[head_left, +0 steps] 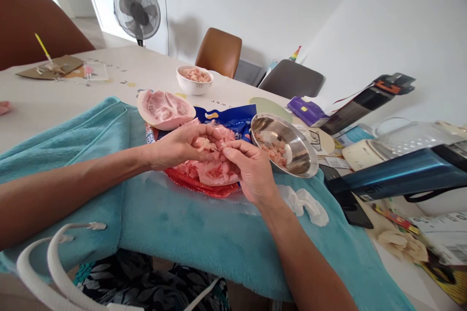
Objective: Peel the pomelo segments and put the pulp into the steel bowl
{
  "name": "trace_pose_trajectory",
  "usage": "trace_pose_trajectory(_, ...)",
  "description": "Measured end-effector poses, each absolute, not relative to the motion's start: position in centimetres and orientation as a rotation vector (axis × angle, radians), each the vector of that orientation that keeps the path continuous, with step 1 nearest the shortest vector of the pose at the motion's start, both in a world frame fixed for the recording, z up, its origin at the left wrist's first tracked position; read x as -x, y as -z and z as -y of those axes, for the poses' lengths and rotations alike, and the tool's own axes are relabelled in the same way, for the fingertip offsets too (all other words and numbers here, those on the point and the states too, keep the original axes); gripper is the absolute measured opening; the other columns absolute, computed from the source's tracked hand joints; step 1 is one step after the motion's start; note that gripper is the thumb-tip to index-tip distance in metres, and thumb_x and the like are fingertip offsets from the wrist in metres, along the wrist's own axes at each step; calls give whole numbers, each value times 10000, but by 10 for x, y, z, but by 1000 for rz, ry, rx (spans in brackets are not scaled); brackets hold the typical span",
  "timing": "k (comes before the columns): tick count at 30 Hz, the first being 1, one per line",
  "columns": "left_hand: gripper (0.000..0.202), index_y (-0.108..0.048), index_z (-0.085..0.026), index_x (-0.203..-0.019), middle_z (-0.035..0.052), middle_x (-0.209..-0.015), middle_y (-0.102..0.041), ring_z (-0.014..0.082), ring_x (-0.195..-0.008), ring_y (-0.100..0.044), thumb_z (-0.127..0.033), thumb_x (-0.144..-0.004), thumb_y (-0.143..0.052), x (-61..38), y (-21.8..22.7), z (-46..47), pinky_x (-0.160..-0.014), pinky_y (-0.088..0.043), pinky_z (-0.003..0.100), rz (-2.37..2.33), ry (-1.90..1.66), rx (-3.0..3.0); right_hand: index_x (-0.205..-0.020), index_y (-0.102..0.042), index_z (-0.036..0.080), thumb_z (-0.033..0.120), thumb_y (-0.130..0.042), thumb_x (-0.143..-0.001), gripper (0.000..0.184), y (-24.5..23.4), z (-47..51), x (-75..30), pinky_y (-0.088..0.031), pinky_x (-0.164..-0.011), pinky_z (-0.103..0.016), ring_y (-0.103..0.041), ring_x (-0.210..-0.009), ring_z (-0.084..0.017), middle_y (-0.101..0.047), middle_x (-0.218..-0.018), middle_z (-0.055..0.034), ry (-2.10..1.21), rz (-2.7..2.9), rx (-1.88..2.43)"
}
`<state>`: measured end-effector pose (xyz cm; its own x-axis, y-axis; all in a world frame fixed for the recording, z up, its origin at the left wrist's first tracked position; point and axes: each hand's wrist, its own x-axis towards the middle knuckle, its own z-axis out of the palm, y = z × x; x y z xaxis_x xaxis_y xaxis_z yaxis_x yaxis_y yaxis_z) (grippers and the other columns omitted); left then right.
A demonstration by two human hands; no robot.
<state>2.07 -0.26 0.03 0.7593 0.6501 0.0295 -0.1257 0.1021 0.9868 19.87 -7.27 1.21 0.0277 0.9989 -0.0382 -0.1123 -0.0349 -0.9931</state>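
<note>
Pomelo segment [208, 146] cupped in L hand [174, 148]; R hand [251, 171] pinches its edge; steel bowl [305, 151] rim just beside; teal towel [189, 223] underneath.

The pale table [120, 65] bears a teal towel [189, 223], a white bowl [194, 80] and cardboard [51, 67].

Metal bowl [296, 155]: polished metal, mirror-glossy, smooth. Left of it, fruit pulp [213, 173]: moist, glistening, fibrous. Bag [237, 119] beside it: glossy printed plastic film, creased. Towel [204, 233] under it: plush cloth, matt. White bowl [193, 89] beyond it: glazed, ceramic-looking, smooth.
</note>
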Motion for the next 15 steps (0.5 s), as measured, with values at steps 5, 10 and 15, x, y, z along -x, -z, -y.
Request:
trace_pose_trajectory(5, 342, -619, -180, -1059, 13, -880, -685, 125, -800, -650, -169, -755, -776, -21, -1, 3, -710, -508, 226, -495, -612, -1306, -678, -658, 180, 317, -755, -657, 169, -14, 73, -196, -438, -349, -183, -527, -410, -75, -630, -581, 39, -1356, 978, 1138)
trace_pose_trajectory(10, 290, -621, -146, -1005, 30, -822, -691, 126, -757, -653, -114, -735, -721, -23, -4, 4, -647, -474, 206, -475, -586, -1222, -668, -655, 178, 306, -748, -677, 159, -14, 75, -196, -472, -362, -192, -550, -416, -83, -641, -580, 32, -1371, 1004, 1131)
trace_pose_trajectory(15, 298, -620, -132, -947, -1, -698, -637, 82, -589, -563, -67, -675, -722, -23, -10, 6, -536, -390, 180, -506, -587, -1166, -669, -659, 183, 279, -732, -690, 122, -15, 73, -201, -515, -401, -211, -547, -443, -82, -631, -597, 40, -1341, 973, 1078)
